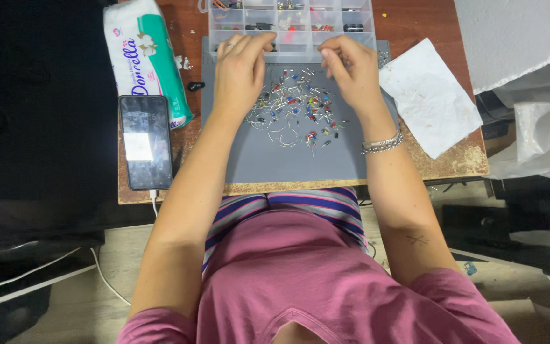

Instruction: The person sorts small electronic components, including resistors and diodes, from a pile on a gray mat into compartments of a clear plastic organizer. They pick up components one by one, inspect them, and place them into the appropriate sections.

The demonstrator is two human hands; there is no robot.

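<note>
Here both hands [240, 70] [351, 70], fingers curled together, crowd the mat's [288, 162] far edge

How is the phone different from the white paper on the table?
The black rectangular phone lies left of the grey work mat; the crumpled white paper sheet lies to its right. The phone is smooth, glossy and lies straight; the paper is wrinkled, matte and lies at an angle. Both lie flat on the wooden table.

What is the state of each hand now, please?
Left hand: fingers curled at the clear organizer box; any grip cannot be told.
Right hand: fingertips pinched over the small components; contents cannot be told.
</note>
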